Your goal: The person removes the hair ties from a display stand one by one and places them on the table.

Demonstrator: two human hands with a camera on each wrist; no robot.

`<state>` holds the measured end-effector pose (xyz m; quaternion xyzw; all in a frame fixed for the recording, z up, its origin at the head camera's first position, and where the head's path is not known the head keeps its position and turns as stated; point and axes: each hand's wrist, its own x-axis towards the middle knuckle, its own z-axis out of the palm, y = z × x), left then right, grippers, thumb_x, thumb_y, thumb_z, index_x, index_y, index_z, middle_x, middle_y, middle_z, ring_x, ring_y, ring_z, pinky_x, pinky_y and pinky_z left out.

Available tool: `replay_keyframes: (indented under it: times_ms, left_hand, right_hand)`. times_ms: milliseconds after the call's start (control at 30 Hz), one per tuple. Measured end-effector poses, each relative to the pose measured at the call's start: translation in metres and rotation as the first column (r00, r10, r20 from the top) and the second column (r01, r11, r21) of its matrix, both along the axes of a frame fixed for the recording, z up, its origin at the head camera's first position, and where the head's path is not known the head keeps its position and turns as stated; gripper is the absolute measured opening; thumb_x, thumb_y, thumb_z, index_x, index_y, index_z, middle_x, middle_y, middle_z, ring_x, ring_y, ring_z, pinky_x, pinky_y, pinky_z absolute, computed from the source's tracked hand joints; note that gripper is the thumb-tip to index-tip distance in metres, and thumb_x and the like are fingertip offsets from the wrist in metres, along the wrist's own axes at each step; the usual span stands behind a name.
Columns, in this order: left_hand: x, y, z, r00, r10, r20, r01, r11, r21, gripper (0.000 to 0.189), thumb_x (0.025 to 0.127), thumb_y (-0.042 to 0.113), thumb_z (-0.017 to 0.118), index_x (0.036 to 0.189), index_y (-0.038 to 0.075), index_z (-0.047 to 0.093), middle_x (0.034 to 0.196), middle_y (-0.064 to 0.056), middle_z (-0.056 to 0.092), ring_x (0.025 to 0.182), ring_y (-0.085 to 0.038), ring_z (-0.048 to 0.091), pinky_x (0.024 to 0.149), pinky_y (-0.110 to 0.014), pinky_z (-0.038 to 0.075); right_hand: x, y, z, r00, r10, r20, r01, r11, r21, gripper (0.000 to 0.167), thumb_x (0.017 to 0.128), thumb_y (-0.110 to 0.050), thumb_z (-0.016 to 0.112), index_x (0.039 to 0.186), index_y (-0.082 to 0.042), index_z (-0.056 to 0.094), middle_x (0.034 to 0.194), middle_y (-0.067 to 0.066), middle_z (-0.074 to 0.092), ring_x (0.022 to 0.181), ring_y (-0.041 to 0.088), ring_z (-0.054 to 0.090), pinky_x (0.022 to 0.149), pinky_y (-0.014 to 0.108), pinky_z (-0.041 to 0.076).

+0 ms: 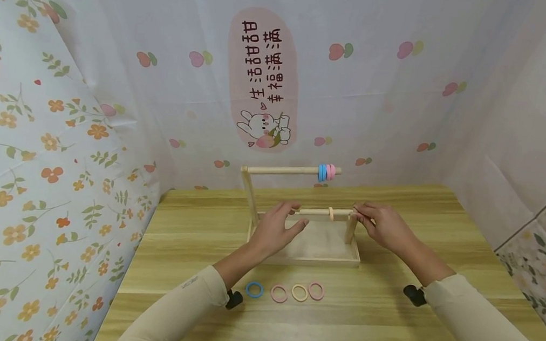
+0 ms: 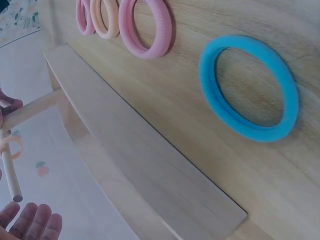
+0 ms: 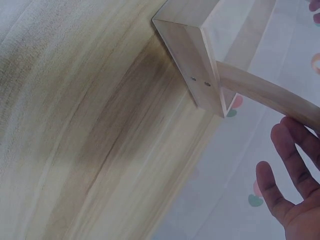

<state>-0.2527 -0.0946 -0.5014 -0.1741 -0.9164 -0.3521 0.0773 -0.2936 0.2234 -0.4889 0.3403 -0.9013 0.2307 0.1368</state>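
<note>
A wooden stand with a tray base [image 1: 309, 259] carries an upper rod [image 1: 283, 170] and a lower rod [image 1: 315, 211]. Two blue hair ties [image 1: 322, 172] and pink hair ties [image 1: 331, 172] hang near the upper rod's free end. One light orange hair tie [image 1: 331, 213] encircles the lower rod. My left hand [image 1: 277, 230] is beside that rod's free end, fingers extended and holding nothing; in the left wrist view its fingertips [image 2: 31, 220] sit just below the rod end. At the top of the short right post [image 1: 351, 229], my right hand [image 1: 385, 226] grips the stand between thumb and fingers.
In front of the stand, a blue hair tie [image 1: 254, 289], a pink one [image 1: 279, 294], a yellow one [image 1: 299, 293] and another pink one [image 1: 316, 291] lie in a row on the wood-grain table [image 1: 361, 330]. Patterned cloth [image 1: 186, 103] hangs behind and at the sides.
</note>
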Motion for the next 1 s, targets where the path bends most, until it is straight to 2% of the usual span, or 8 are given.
replay_keyframes:
  times_ms: [200,500,667,800,1000]
  left_hand:
    - [0.000,0.007,0.007,0.999,-0.030,0.028,0.030,0.999,-0.012,0.050,0.110,0.043,0.070,0.150,0.013,0.064,0.149,-0.008,0.069,0.130,-0.026,0.073,0.102,-0.046,0.064]
    - [-0.003,0.016,0.005,0.999,-0.053,0.012,0.054,0.996,-0.075,0.056,0.111,0.047,0.068,0.154,0.013,0.061,0.150,-0.006,0.069,0.137,-0.026,0.069,0.113,-0.045,0.060]
    - [-0.005,0.022,0.004,0.998,-0.068,-0.006,0.067,0.993,-0.101,0.056,0.110,0.047,0.069,0.154,0.012,0.062,0.150,-0.005,0.069,0.141,-0.026,0.067,0.116,-0.045,0.058]
    - [-0.008,0.028,0.004,0.997,-0.077,-0.029,0.074,0.991,-0.116,0.056,0.109,0.046,0.071,0.153,0.012,0.063,0.149,-0.005,0.070,0.140,-0.027,0.068,0.116,-0.046,0.058]
    - [-0.010,0.035,0.006,0.993,-0.089,-0.073,0.079,0.987,-0.138,0.054,0.108,0.045,0.073,0.152,0.014,0.065,0.147,-0.006,0.072,0.137,-0.027,0.070,0.115,-0.054,0.057]
  right_hand:
    - [-0.001,0.001,0.000,1.000,0.002,-0.018,-0.003,1.000,-0.005,0.030,0.099,0.000,0.079,0.126,0.012,0.077,0.120,0.029,0.080,0.099,0.044,0.081,0.080,0.056,0.067]
    - [0.001,0.000,0.000,0.999,0.005,-0.042,-0.006,1.000,-0.019,0.029,0.098,0.001,0.080,0.125,0.012,0.078,0.117,0.028,0.081,0.093,0.040,0.081,0.075,0.052,0.067]
    - [0.000,0.001,-0.002,0.999,0.004,-0.048,-0.005,1.000,-0.019,0.031,0.098,-0.001,0.081,0.126,0.011,0.078,0.115,0.026,0.081,0.087,0.035,0.081,0.071,0.049,0.066]
    - [-0.001,0.001,-0.002,0.999,0.010,-0.044,-0.012,0.999,-0.030,0.031,0.098,0.000,0.080,0.126,0.012,0.078,0.117,0.027,0.081,0.092,0.038,0.082,0.075,0.051,0.067]
    - [0.000,0.001,-0.001,0.999,0.016,-0.038,-0.017,0.999,-0.039,0.030,0.098,0.001,0.081,0.125,0.012,0.078,0.115,0.027,0.081,0.090,0.037,0.081,0.073,0.049,0.067]
